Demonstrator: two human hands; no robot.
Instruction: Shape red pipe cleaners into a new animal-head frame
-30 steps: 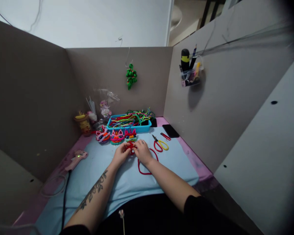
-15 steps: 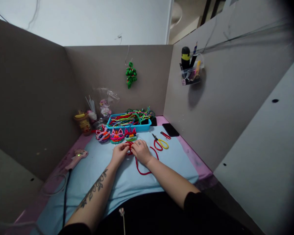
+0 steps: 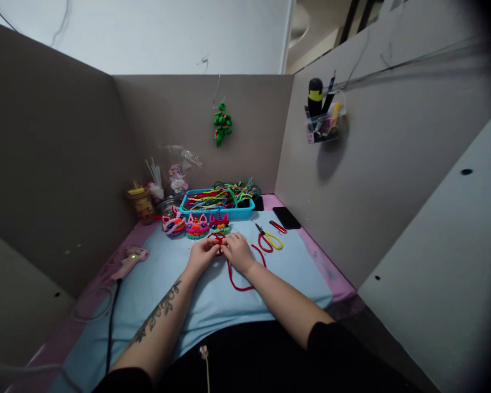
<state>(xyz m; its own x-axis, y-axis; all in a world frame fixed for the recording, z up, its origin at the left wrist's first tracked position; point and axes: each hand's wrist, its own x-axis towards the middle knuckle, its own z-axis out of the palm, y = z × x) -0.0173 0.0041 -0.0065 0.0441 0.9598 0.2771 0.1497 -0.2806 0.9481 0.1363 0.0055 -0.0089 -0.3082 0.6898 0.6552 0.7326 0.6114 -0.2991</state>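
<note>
My left hand and my right hand meet at the middle of the blue cloth, fingers closed in a pinch. Between them they hold a small looped shape of red pipe cleaner, partly covered by my fingertips. A long red pipe cleaner tail curves out below my right hand and lies on the cloth. Just beyond my hands stand three colourful animal-head figures with pink ears. To the right lie scissors with one red and one yellow handle.
A blue tray full of coloured pipe cleaners stands at the back. At right are a red-handled small tool and a black phone. A pink glue gun lies at left, its cord running forward. Grey partitions enclose the table.
My fingertips have shifted slightly on the red looped shape, and more of its loops show above them. The whole view has moved a little; the things on the table stay put.
</note>
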